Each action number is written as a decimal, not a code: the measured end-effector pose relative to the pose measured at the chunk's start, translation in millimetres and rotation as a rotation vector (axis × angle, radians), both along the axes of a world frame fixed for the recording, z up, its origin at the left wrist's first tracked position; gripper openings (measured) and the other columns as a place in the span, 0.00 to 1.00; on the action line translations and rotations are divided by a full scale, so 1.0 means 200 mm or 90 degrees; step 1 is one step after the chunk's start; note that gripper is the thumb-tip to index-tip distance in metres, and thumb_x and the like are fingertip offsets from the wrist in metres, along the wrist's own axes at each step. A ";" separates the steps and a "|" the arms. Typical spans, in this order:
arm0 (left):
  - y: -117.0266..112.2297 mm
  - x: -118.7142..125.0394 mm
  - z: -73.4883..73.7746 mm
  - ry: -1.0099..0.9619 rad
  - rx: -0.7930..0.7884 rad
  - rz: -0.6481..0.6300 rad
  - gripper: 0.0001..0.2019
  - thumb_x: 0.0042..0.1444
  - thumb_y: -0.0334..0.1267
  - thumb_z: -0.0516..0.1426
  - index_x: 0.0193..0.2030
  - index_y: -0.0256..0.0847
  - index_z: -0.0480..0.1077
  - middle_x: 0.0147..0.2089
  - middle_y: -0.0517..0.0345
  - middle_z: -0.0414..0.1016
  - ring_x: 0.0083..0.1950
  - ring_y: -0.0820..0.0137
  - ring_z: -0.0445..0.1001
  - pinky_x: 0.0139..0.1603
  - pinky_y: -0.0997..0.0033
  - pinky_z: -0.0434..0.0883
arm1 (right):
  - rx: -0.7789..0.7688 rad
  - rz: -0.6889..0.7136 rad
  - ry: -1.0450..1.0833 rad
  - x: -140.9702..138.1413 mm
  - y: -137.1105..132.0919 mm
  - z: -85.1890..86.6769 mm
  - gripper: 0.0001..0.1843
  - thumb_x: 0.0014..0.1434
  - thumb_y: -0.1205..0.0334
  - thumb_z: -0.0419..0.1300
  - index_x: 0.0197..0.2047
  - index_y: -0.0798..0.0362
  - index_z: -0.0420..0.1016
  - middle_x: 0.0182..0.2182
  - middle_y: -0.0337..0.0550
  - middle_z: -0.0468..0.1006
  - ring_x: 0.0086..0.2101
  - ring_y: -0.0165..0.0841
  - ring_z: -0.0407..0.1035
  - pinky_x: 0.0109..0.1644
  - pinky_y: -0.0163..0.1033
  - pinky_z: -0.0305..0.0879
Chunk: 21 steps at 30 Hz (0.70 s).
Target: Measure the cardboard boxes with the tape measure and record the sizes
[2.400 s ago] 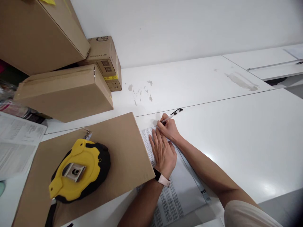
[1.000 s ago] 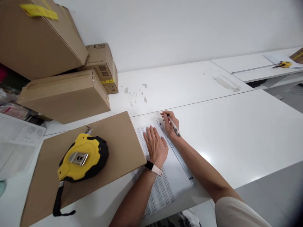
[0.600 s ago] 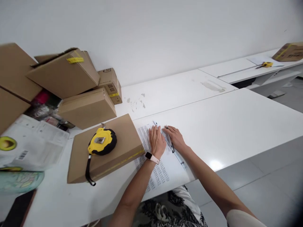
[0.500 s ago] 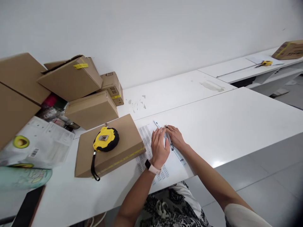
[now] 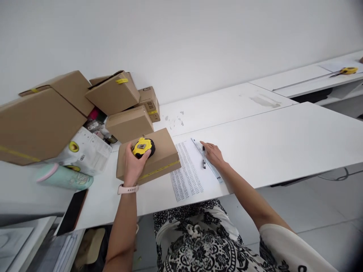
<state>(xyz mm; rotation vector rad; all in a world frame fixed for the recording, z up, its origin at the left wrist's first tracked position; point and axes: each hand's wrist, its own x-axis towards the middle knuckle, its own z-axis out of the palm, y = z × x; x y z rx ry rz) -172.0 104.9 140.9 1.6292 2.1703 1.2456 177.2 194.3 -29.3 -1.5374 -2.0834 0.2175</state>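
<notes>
A yellow and black tape measure (image 5: 143, 147) lies on top of a closed cardboard box (image 5: 166, 147). My left hand (image 5: 134, 163), with a pink-banded watch at the wrist, wraps round its near side, thumb and fingers on the casing. My right hand (image 5: 213, 154) lies flat with fingers stretched, at the right edge of a printed sheet (image 5: 188, 177). Just left of those fingers a dark pen (image 5: 203, 158) rests on the paper. Partly under the right hand runs a blue-white ruler-like strip (image 5: 217, 174).
Several cardboard boxes (image 5: 129, 126) are stacked at the left against the wall. Nearer are a white bag (image 5: 93, 151), a mint bottle (image 5: 68, 177) and a dark flat phone-like object (image 5: 72, 212). Another tape measure (image 5: 348, 70) lies on the far right shelf.
My left hand has left the sheet and moved left onto the tape measure. The right hand stays by the pen, which now lies free of the fingers. The view has shifted left.
</notes>
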 end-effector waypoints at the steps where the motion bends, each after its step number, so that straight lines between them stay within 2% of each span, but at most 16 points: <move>1: 0.01 0.01 0.00 -0.007 -0.012 -0.011 0.46 0.46 0.54 0.67 0.68 0.41 0.55 0.67 0.39 0.64 0.67 0.49 0.63 0.66 0.49 0.61 | 0.000 -0.012 0.029 0.01 0.00 -0.01 0.36 0.59 0.75 0.46 0.69 0.52 0.61 0.57 0.51 0.76 0.57 0.43 0.68 0.58 0.50 0.64; 4: 0.03 0.06 0.01 0.023 -0.002 -0.035 0.47 0.43 0.50 0.70 0.67 0.40 0.55 0.68 0.38 0.62 0.69 0.47 0.60 0.68 0.48 0.58 | -0.013 -0.074 0.123 0.03 0.01 -0.01 0.32 0.61 0.69 0.46 0.69 0.55 0.61 0.51 0.52 0.80 0.50 0.44 0.71 0.54 0.51 0.67; 6: 0.02 0.07 0.02 0.019 0.035 -0.032 0.44 0.43 0.48 0.70 0.64 0.40 0.58 0.67 0.39 0.63 0.67 0.48 0.63 0.67 0.48 0.60 | -0.007 -0.123 0.188 0.03 -0.01 0.02 0.30 0.62 0.65 0.46 0.68 0.56 0.61 0.49 0.52 0.81 0.49 0.45 0.71 0.54 0.53 0.67; 9: -0.05 0.05 0.05 -0.091 0.065 -0.047 0.42 0.40 0.48 0.70 0.61 0.40 0.59 0.57 0.44 0.71 0.58 0.52 0.72 0.59 0.52 0.68 | 0.059 -0.185 0.326 -0.02 -0.09 0.15 0.27 0.63 0.61 0.47 0.65 0.56 0.64 0.50 0.54 0.80 0.49 0.44 0.71 0.54 0.54 0.67; 11: -0.13 0.02 0.08 -0.217 0.039 -0.119 0.42 0.40 0.50 0.69 0.60 0.41 0.59 0.49 0.49 0.74 0.51 0.55 0.76 0.52 0.55 0.72 | 0.083 -0.169 0.461 -0.08 -0.17 0.30 0.23 0.64 0.56 0.50 0.60 0.54 0.68 0.49 0.54 0.80 0.48 0.42 0.73 0.51 0.52 0.69; 12: -0.17 0.01 0.10 -0.282 0.017 -0.170 0.42 0.40 0.51 0.68 0.61 0.41 0.58 0.46 0.51 0.75 0.48 0.56 0.77 0.49 0.57 0.73 | 0.056 -0.138 0.531 -0.13 -0.22 0.39 0.20 0.64 0.54 0.52 0.55 0.52 0.72 0.46 0.52 0.81 0.45 0.41 0.74 0.49 0.51 0.70; 14: -0.27 0.01 0.15 -0.390 -0.031 -0.272 0.43 0.41 0.52 0.67 0.62 0.42 0.57 0.43 0.53 0.76 0.44 0.57 0.78 0.45 0.59 0.74 | -0.066 -0.006 0.635 -0.23 -0.33 0.58 0.15 0.63 0.51 0.56 0.46 0.52 0.75 0.39 0.48 0.82 0.39 0.37 0.75 0.45 0.48 0.73; 16: -0.36 0.01 0.20 -0.467 -0.071 -0.356 0.43 0.41 0.52 0.67 0.63 0.42 0.57 0.45 0.51 0.77 0.42 0.58 0.79 0.43 0.60 0.75 | -0.199 0.162 0.658 -0.35 -0.42 0.74 0.16 0.63 0.49 0.57 0.44 0.52 0.76 0.40 0.48 0.81 0.37 0.35 0.75 0.41 0.44 0.73; 17: -0.39 0.02 0.23 -0.495 -0.089 -0.387 0.43 0.42 0.52 0.67 0.63 0.43 0.58 0.46 0.50 0.77 0.41 0.58 0.79 0.42 0.60 0.75 | -0.251 0.218 0.666 -0.41 -0.45 0.81 0.17 0.64 0.48 0.56 0.46 0.51 0.77 0.42 0.49 0.81 0.38 0.35 0.75 0.40 0.43 0.74; 19: -0.45 0.03 0.26 -0.525 -0.120 -0.419 0.41 0.43 0.51 0.67 0.63 0.43 0.61 0.47 0.49 0.77 0.39 0.59 0.79 0.40 0.60 0.76 | -0.339 0.281 0.694 -0.51 -0.49 0.89 0.20 0.64 0.45 0.56 0.46 0.51 0.77 0.42 0.48 0.80 0.36 0.33 0.74 0.37 0.40 0.73; 21: -0.48 0.02 0.26 -0.536 -0.141 -0.418 0.38 0.45 0.51 0.66 0.63 0.43 0.62 0.48 0.48 0.78 0.39 0.58 0.78 0.38 0.60 0.77 | -0.412 0.325 0.710 -0.59 -0.52 0.91 0.19 0.61 0.44 0.60 0.42 0.52 0.78 0.36 0.46 0.80 0.32 0.31 0.73 0.35 0.39 0.73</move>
